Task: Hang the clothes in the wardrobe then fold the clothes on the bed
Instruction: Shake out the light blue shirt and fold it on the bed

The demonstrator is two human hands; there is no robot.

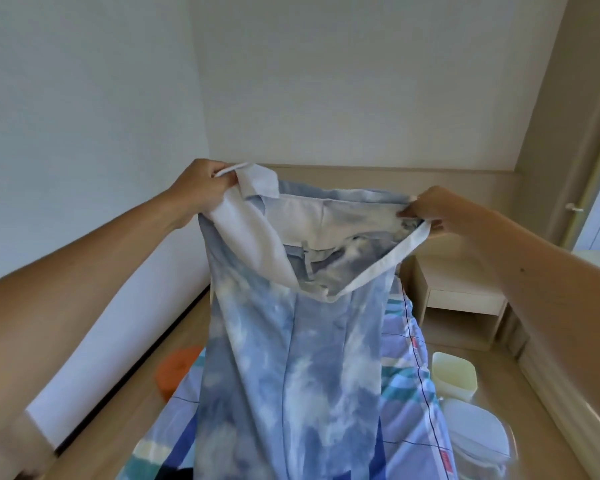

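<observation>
bed (409, 393): striped cover, under the dress
dress (291, 358): blue-white, hung upright
left hand (201, 188): gripped one shoulder
right hand (430, 209): pinched the other

Home bedroom. Bed (409, 403) with patterned quilt at lower centre. Wooden headboard (447, 178) and nightstand (461, 299) at right, plain walls.
</observation>
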